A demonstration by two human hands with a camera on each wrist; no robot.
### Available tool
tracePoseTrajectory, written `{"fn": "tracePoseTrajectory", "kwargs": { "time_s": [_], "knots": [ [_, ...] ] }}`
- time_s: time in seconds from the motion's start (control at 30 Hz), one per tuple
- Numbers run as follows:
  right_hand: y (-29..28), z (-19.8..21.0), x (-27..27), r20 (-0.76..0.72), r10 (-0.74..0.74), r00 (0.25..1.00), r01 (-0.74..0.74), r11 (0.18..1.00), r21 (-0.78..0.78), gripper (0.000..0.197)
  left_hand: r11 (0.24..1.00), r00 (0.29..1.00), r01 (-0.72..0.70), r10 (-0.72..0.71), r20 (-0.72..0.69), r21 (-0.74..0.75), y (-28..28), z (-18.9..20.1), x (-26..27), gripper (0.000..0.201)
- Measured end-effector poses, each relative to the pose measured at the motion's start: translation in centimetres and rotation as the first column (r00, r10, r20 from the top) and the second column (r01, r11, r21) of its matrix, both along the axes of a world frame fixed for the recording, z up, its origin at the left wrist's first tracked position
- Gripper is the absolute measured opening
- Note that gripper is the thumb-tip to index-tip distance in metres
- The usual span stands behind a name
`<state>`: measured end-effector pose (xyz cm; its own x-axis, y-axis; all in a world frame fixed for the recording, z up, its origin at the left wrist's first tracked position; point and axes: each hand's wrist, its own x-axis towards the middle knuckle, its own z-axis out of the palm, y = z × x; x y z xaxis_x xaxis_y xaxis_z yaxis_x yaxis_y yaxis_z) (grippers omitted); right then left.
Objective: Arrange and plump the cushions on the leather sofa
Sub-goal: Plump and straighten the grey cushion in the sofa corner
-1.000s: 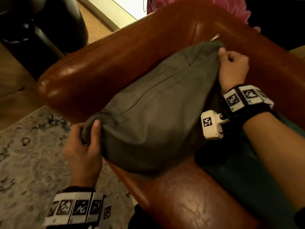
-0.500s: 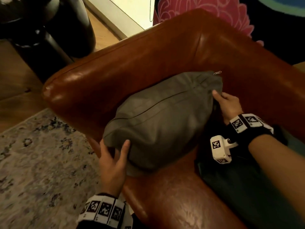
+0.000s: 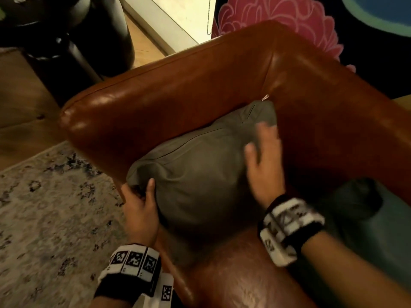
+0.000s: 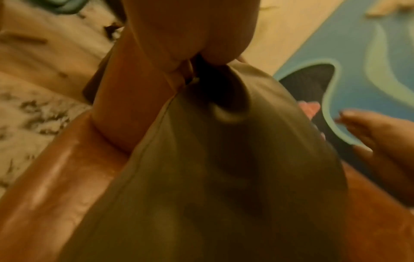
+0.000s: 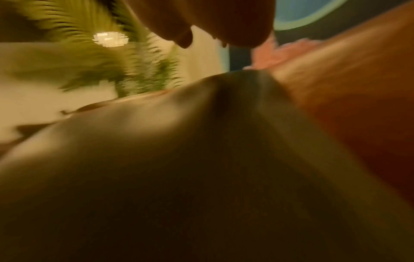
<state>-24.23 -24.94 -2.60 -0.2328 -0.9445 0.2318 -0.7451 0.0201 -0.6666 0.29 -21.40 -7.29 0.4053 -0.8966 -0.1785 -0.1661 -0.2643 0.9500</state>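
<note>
A grey-olive cushion [image 3: 195, 174] lies in the corner of the brown leather sofa [image 3: 200, 81], against the armrest and backrest. My left hand [image 3: 140, 205] grips the cushion's near left corner, thumb on top and fingers underneath. The left wrist view shows that corner of the cushion [image 4: 201, 177] pinched between thumb and fingers. My right hand [image 3: 264, 165] lies flat with fingers spread on the cushion's right side, blurred by motion. In the right wrist view the cushion [image 5: 179, 168] fills the lower frame under the hand.
A dark teal cushion [image 3: 367, 218] lies on the seat to the right. A patterned rug [image 3: 44, 207] covers the floor on the left. A black chair or stool [image 3: 66, 30] stands beyond the armrest. Pink flower artwork [image 3: 278, 18] hangs behind the backrest.
The cushion has dropped from being held up into the sofa corner. My right hand let go of its top corner and now lies flat on it. My left hand still holds the near corner.
</note>
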Motion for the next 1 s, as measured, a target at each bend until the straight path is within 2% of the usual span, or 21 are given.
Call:
{"fn": "tracePoseTrajectory", "kwargs": {
  "time_s": [0.03,0.07,0.1,0.13,0.17,0.2,0.27,0.4,0.43,0.5,0.6,0.67,0.73,0.77,0.83,0.87,0.9,0.93,1.0],
  "knots": [
    [1.7,-0.5,2.5,-0.137,0.231,0.963,-0.241,0.968,-0.065,0.053,1.0,1.0,-0.008,0.008,0.004,-0.003,-0.1,-0.1,0.0,0.029],
    [3.3,-1.4,4.9,-0.317,0.433,0.844,-0.471,0.881,-0.048,0.053,1.0,1.0,-0.02,0.02,0.01,-0.01,-0.3,-0.2,0.0,0.025],
    [4.4,-3.0,6.5,-0.471,0.555,0.686,-0.623,0.782,0.013,0.052,0.999,0.999,-0.031,0.032,0.019,-0.022,-0.3,-0.3,0.0,0.023],
    [5.0,-4.4,7.7,-0.56,0.608,0.563,-0.694,0.715,0.079,0.05,0.998,0.999,-0.042,0.044,0.029,-0.039,-0.3,-0.6,0.1,0.021],
    [4.9,-5.5,8.0,-0.591,0.628,0.506,-0.719,0.686,0.113,0.048,0.997,0.998,-0.05,0.052,0.036,-0.053,-0.3,-0.8,0.3,0.019],
    [4.1,-6.2,7.6,-0.597,0.628,0.5,-0.718,0.686,0.12,0.046,0.996,0.997,-0.055,0.058,0.041,-0.063,-0.3,-1.0,0.5,0.018],
    [1.5,-6.6,5.0,-0.613,0.578,0.539,-0.643,0.752,0.144,0.046,0.993,0.994,-0.089,0.093,0.058,-0.072,-0.8,-1.2,1.1,0.015],
    [-4.5,-7.2,-4.2,-0.58,0.383,0.719,-0.288,0.924,0.254,0.054,0.99,0.987,-0.111,0.12,0.111,-0.082,-1.6,-1.6,0.9,0.012],
    [-5.5,-7.6,-6.1,-0.561,0.315,0.766,-0.186,0.943,0.276,0.054,0.991,0.987,-0.097,0.107,0.12,-0.09,-1.7,-1.5,0.6,0.011],
    [-7.0,-8.1,-7.9,-0.481,0.236,0.844,-0.05,0.929,0.367,0.054,0.992,0.991,-0.094,0.101,0.09,-0.085,-1.8,-1.6,0.0,0.019],
    [-6.9,-7.2,-7.6,-0.417,0.222,0.881,-0.043,0.917,0.396,0.057,0.991,0.991,-0.123,0.126,0.044,-0.056,-1.8,-0.9,-0.4,0.04],
    [-5.0,-5.9,-6.2,-0.394,0.179,0.901,-0.053,0.949,0.311,0.058,0.987,0.988,-0.153,0.152,-0.019,-0.057,-1.1,-0.1,-0.4,0.053],
    [-1.7,-4.8,-3.3,-0.381,0.238,0.893,-0.181,0.967,0.179,0.06,0.987,0.982,-0.144,0.134,-0.13,-0.068,0.3,0.3,-1.3,0.068],
    [0.3,-4.6,-1.1,-0.404,0.325,0.855,-0.301,0.946,0.124,0.059,0.988,0.974,-0.144,0.132,-0.184,-0.057,1.1,0.1,-2.0,0.073],
    [4.2,-5.7,3.3,-0.516,0.513,0.686,-0.56,0.825,0.076,0.052,0.983,0.956,-0.182,0.175,-0.237,-0.009,2.5,-1.1,-3.2,0.074],
    [5.4,-6.4,4.9,-0.554,0.565,0.611,-0.633,0.769,0.085,0.048,0.978,0.957,-0.207,0.205,-0.206,0.016,2.8,-1.8,-3.7,0.07],
    [5.8,-7.1,5.5,-0.573,0.584,0.574,-0.668,0.74,0.085,0.046,0.974,0.961,-0.225,0.228,-0.157,0.035,2.7,-2.1,-3.9,0.066],
    [5.1,-7.5,5.1,-0.573,0.589,0.571,-0.677,0.732,0.078,0.045,0.968,0.961,-0.247,0.251,-0.114,0.045,2.4,-2.4,-3.8,0.06],
    [2.3,-8.6,2.4,-0.569,0.547,0.615,-0.62,0.781,0.08,0.046,0.963,0.961,-0.266,0.269,-0.06,0.046,1.4,-2.7,-3.0,0.044]
  ]
}}
